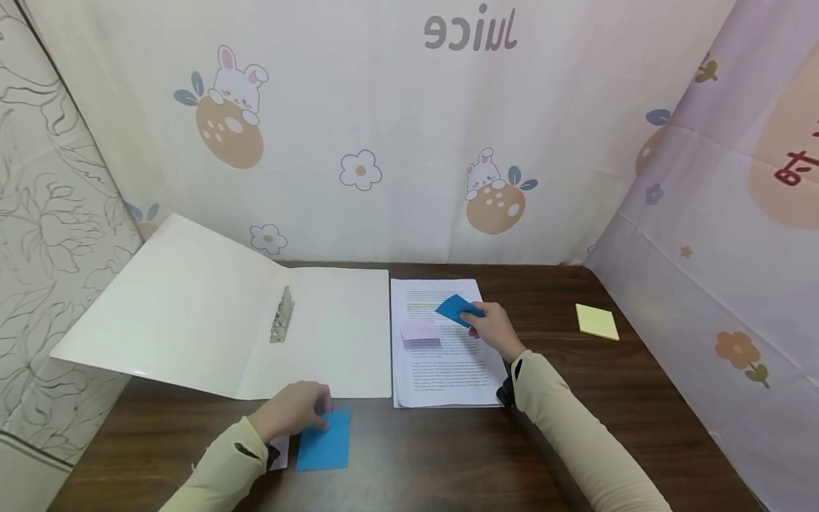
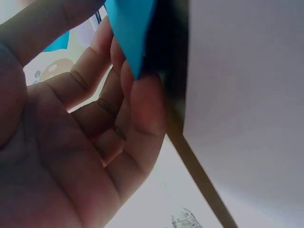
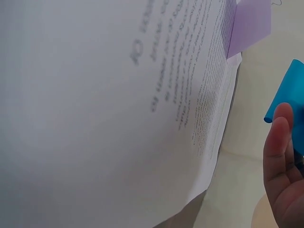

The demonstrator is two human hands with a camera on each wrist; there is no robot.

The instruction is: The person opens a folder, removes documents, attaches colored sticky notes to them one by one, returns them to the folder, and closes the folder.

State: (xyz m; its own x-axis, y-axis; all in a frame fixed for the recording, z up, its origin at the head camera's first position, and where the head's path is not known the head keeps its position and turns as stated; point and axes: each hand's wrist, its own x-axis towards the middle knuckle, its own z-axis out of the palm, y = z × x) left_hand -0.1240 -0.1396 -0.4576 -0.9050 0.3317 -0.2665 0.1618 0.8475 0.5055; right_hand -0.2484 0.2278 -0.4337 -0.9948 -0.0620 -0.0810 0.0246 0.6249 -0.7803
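My right hand (image 1: 493, 327) pinches a blue sticky note (image 1: 457, 309) above a stack of printed paper (image 1: 441, 377). In the right wrist view the note's edge (image 3: 282, 92) curls beside the thumb. A lilac sticky note (image 1: 420, 330) sticks to the top sheet, left of that hand, below some green-highlighted text. Near the table's front, my left hand (image 1: 296, 410) grips the upper edge of a blue sticky note pad (image 1: 325, 448). Its thumb lies over the pad, and the left wrist view shows fingertips (image 2: 147, 104) at the pad's corner.
An open white binder (image 1: 326, 334) with a metal ring clip (image 1: 281, 316) lies left of the papers, its cover (image 1: 173, 306) tilted up. A pale yellow sticky pad (image 1: 597, 321) lies at the right. Part of a lilac pad (image 1: 280, 455) shows beneath the left wrist.
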